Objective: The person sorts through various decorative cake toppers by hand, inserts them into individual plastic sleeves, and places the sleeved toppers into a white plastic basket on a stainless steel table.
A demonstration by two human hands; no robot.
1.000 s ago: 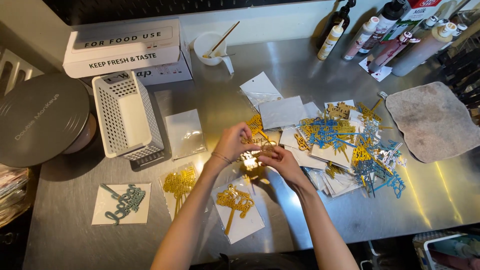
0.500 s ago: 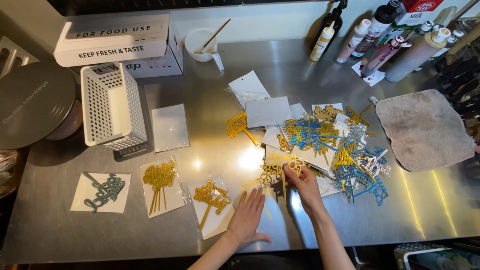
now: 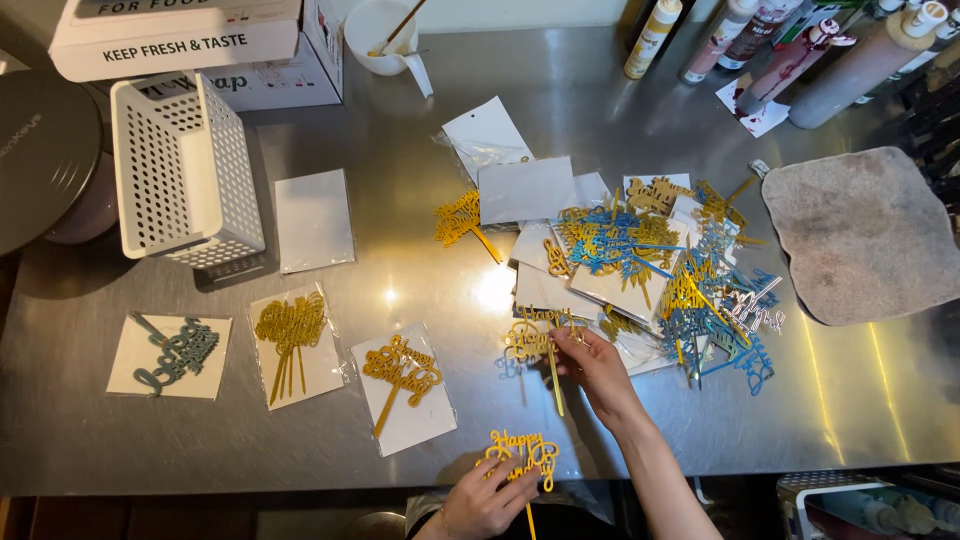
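My left hand [image 3: 478, 502] holds a gold script cake topper [image 3: 520, 458] at the table's near edge. My right hand [image 3: 592, 364] reaches up to another gold cake topper [image 3: 536, 338] lying at the near left of a heap of gold and blue toppers [image 3: 660, 268] mixed with white cards. To the left lie three white cards in a row: one bearing a gold topper [image 3: 401, 374], one bearing a bunch of gold toppers [image 3: 290, 330], one bearing a blue-grey topper [image 3: 175, 352]. A lone gold topper [image 3: 462, 222] lies above the middle.
A steel table [image 3: 420, 270] carries a white perforated basket [image 3: 185, 170] on its side, a blank white card [image 3: 313, 220], a white box [image 3: 180, 40], a cup with a stick [image 3: 378, 30], several sauce bottles [image 3: 800, 50] and a brown cloth [image 3: 865, 232]. A dark round lid [image 3: 40, 155] sits far left.
My left hand has drawn back from the table's middle to the near edge with a gold topper. My right hand has moved to a gold topper at the heap's edge.
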